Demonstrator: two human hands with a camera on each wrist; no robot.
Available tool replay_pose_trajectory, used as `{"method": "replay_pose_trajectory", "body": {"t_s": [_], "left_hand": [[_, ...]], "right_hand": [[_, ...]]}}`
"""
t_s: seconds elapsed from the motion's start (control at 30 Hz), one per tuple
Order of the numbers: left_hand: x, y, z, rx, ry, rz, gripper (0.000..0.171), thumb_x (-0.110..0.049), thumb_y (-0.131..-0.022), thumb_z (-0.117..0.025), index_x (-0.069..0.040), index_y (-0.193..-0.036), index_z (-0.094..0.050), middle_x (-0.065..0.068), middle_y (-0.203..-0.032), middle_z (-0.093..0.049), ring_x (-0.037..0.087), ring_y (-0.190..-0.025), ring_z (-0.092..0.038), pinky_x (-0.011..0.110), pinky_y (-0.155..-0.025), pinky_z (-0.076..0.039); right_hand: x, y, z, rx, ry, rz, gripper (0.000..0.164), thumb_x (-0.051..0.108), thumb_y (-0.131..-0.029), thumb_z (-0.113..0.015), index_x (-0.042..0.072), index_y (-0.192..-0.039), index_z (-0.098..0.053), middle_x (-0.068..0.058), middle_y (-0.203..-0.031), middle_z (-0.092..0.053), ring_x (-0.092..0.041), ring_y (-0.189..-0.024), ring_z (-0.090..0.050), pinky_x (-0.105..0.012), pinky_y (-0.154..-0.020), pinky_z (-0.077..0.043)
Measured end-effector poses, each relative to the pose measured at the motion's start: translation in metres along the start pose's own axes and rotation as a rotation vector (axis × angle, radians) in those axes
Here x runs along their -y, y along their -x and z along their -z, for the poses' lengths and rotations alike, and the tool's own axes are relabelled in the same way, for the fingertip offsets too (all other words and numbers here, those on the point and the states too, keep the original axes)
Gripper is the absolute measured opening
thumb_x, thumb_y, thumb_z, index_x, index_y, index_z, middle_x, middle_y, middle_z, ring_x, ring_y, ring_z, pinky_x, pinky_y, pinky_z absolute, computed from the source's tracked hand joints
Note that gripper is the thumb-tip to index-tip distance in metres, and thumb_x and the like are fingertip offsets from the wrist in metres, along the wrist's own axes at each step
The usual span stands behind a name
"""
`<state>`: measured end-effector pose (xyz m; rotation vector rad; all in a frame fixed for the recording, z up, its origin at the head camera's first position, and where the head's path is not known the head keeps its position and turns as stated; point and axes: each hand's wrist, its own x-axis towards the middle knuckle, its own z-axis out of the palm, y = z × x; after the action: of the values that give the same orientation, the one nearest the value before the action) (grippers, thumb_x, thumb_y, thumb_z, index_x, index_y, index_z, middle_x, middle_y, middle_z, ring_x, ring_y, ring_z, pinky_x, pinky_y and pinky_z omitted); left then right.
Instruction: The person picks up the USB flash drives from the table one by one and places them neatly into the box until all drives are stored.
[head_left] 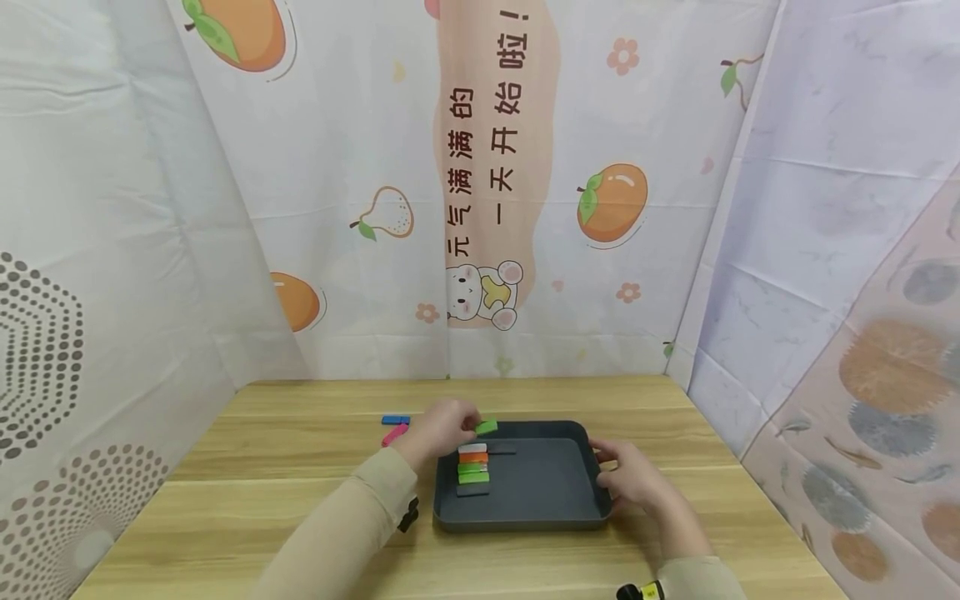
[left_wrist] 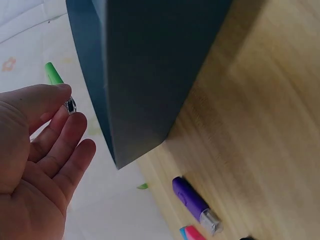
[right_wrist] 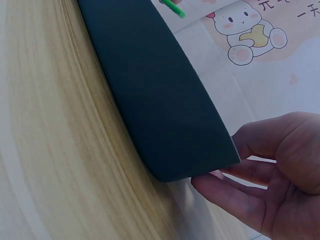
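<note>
My left hand (head_left: 441, 427) pinches a green USB flash drive (head_left: 487, 427) between thumb and fingertips, above the tray's back left part. Its metal plug end (left_wrist: 71, 105) shows by the fingertips in the left wrist view. Below sits the dark grey tray (head_left: 528, 526). Along its left side lie a white drive (head_left: 472, 448), an orange drive (head_left: 473, 457), green drives (head_left: 473, 478) and a dark grey piece (head_left: 473, 491). My right hand (head_left: 636, 477) grips the tray's right side, thumb at the rim and fingers around the wall.
Left of the tray, a blue drive (head_left: 394, 420) and a pink drive (head_left: 394, 434) lie on the wooden table (head_left: 285, 467). A purple drive (left_wrist: 192, 200) lies near them, beside the tray. Printed curtains (head_left: 337, 150) stand behind the table and at both sides.
</note>
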<state>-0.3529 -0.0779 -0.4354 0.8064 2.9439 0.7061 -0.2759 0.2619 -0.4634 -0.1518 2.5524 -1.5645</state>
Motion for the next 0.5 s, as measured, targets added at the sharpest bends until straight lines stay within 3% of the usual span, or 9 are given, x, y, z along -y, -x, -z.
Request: {"method": "replay_pose_trajectory", "body": {"t_s": [0.5], "left_hand": [[-0.011,-0.005,-0.022,0.033,-0.034,-0.01,0.011,-0.011,-0.092,-0.075,-0.009,-0.102,-0.077,-0.002,-0.092,-0.069,0.01,-0.081,-0.06,0.032,-0.075,-0.055]], "right_hand": [[-0.002,-0.002,0.001,0.002,0.016,0.008,0.072,-0.016,-0.078,-0.058,-0.004,-0.148,-0.047,-0.034,-0.129,-0.055,-0.028,-0.067,-0.067,-0.049,-0.052,-0.058]]}}
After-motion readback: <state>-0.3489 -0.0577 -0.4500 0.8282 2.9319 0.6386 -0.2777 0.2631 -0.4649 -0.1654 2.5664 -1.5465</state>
